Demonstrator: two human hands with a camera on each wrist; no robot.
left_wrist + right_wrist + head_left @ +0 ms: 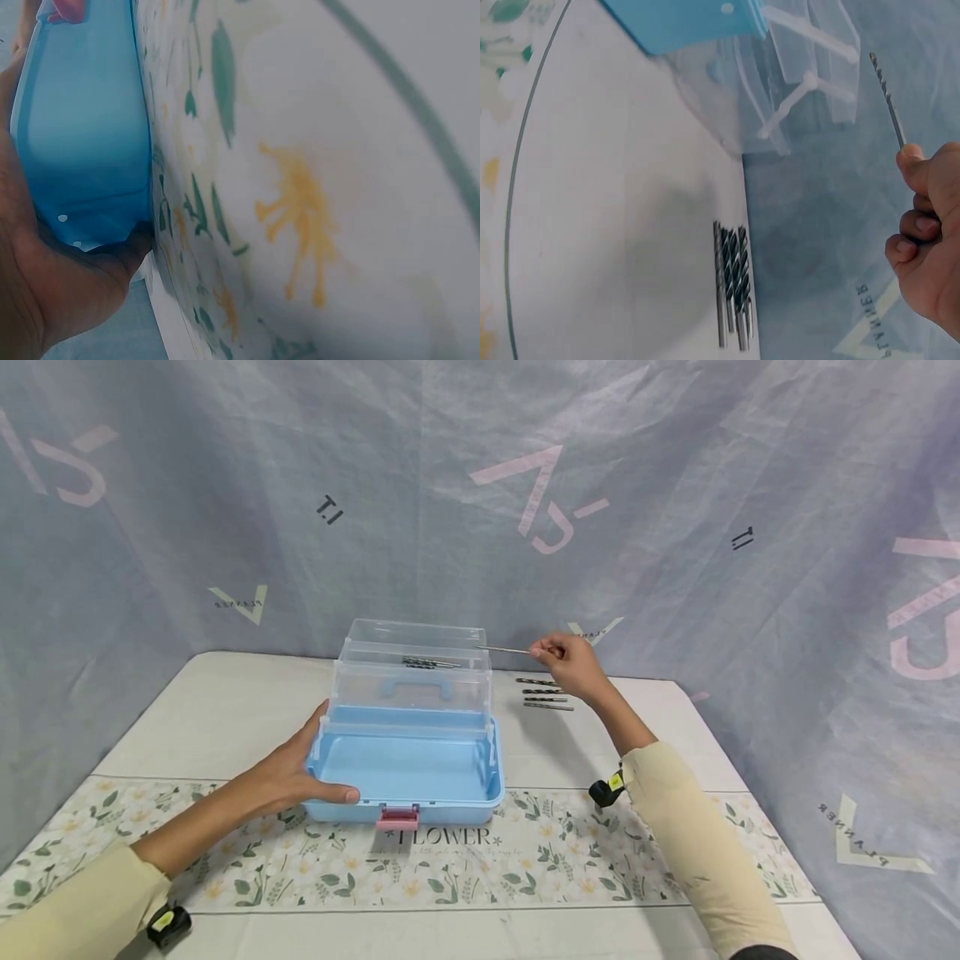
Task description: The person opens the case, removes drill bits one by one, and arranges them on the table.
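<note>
A blue storage box [408,777] with clear fold-out upper trays [416,664] stands open on the table. My left hand [300,772] rests against its left front corner, thumb along the front rim; the left wrist view shows the palm pressed on the blue wall [79,142]. My right hand [562,662] pinches a thin drill bit [504,650] level, its tip near the top tray's right edge; in the right wrist view the drill bit [887,97] sticks out from the fingertips [913,161]. A few drill bits [429,663] lie in the top tray.
Several more drill bits [546,693] lie in a row on the table right of the box, also seen as a bunch of bits [733,289] in the right wrist view. A floral table cloth [540,860] covers the front. A grey fabric backdrop [675,527] hangs behind.
</note>
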